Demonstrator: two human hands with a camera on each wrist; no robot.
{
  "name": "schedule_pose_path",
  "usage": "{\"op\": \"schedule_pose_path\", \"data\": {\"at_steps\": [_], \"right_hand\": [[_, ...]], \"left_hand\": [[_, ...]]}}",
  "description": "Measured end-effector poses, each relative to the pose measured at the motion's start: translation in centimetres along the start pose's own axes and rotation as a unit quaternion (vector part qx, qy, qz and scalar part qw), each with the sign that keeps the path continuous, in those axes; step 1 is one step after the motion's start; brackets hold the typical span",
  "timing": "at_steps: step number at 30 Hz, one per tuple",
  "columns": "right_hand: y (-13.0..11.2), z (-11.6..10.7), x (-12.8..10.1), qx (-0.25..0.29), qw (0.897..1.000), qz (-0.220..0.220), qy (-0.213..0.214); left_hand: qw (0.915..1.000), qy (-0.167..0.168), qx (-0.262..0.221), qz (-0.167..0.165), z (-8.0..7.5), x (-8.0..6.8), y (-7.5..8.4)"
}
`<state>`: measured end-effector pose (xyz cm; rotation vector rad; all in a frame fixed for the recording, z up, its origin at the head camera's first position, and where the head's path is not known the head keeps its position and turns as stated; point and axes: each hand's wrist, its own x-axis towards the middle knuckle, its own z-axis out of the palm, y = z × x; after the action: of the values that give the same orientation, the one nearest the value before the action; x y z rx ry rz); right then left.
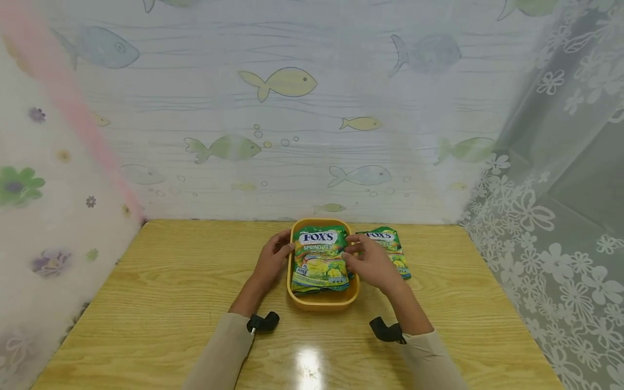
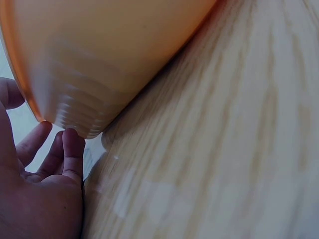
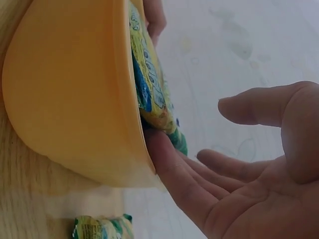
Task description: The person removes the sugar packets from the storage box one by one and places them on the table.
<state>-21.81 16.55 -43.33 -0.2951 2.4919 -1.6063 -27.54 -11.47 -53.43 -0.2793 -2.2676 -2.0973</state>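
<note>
Head view shows a green-and-yellow plastic candy bag (image 1: 319, 262), printed FOX'S SPRING TEA, lying face up inside an orange-yellow plastic tub with rounded corners (image 1: 324, 305). One bag face is visible in the tub; whether more bags lie beneath it I cannot tell. The tub, of which there is one, stands near the middle of the far edge of a pale wood-grain tabletop (image 1: 185, 281).

At the tub's left side is the left hand (image 1: 270, 261), its forearm angled in from the near edge, thumb at the rim and slightly bent fingertips against the outer wall. Whether it truly grips the tub or merely rests on it, I cannot tell. The right hand (image 1: 374, 262) comes in from the near right and reaches over the right rim. Right wrist view shows a finger slipped between bag and wall, the thumb spread well apart: nothing is grasped there.

A second bag of the same print (image 1: 401, 255) lies right of the tub, near the far edge, partly behind the right hand, so two bags show altogether. Two beige sleeves (image 1: 219, 352) cover the forearms, and two black wrist devices (image 1: 265, 322) sit at their cuffs. Behind the far edge hangs a pale fish-patterned covering (image 1: 292, 119).
</note>
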Motion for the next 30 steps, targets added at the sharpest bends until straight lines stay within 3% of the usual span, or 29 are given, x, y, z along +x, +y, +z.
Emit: {"op": "schedule_pose_path", "data": {"at_steps": [14, 30], "right_hand": [[0.4, 0.2, 0.3, 0.098, 0.994, 0.048, -0.025], [0.6, 1.6, 0.9, 0.130, 0.988, 0.072, -0.041]], "left_hand": [[1.0000, 0.003, 0.005, -0.003, 0.1, -0.1, 0.3], [1.0000, 0.005, 0.003, -0.006, 0.0, 0.0, 0.2]]}}
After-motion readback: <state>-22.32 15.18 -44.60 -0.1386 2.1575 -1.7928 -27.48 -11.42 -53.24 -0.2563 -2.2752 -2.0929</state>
